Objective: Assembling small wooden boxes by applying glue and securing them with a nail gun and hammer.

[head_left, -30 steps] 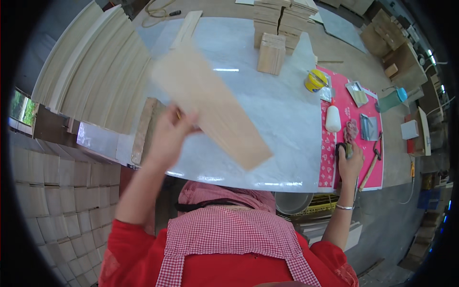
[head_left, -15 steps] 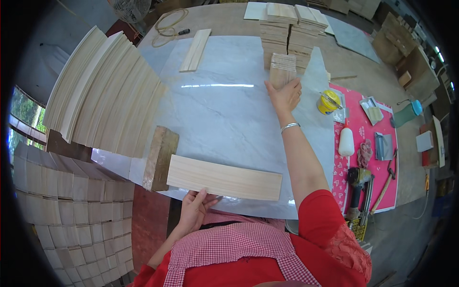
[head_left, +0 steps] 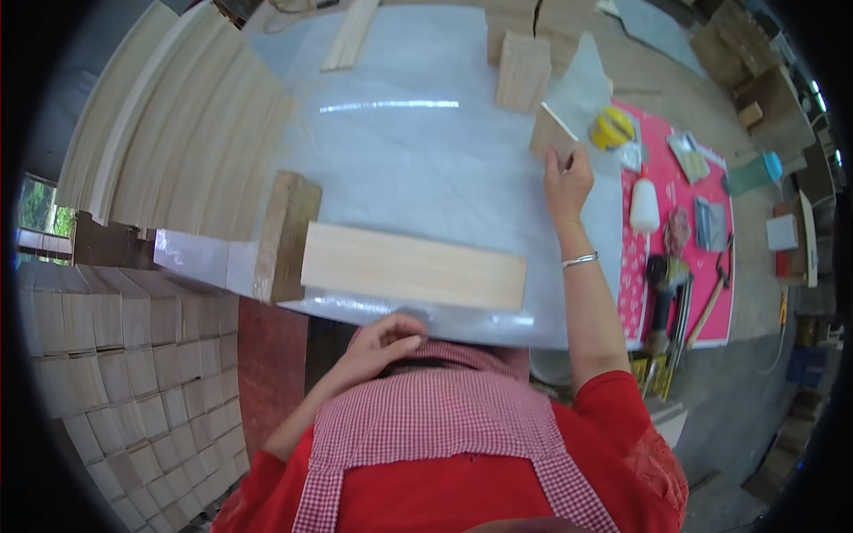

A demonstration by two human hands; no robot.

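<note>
A long pale wooden board (head_left: 413,265) lies flat along the near edge of the plastic-covered table (head_left: 418,151), one end against a thick wooden block (head_left: 284,233). My left hand (head_left: 384,341) rests at the table's near edge just below the board, fingers curled, holding nothing that I can see. My right hand (head_left: 566,180) reaches across the table and grips a small thin wooden piece (head_left: 553,136), lifted on edge. A stack of similar small pieces (head_left: 522,70) stands just beyond it.
Curved stacks of thin wooden slats (head_left: 187,133) fill the left. A pink mat (head_left: 684,258) at the right carries a yellow tape measure (head_left: 610,130), a white bottle (head_left: 644,206), a hammer (head_left: 708,300) and other tools. Tiled wooden pieces (head_left: 115,355) lie lower left.
The long board came down from my left hand and now lies flat at the near edge. My right hand reached to the small stack and picked up a thin piece.
</note>
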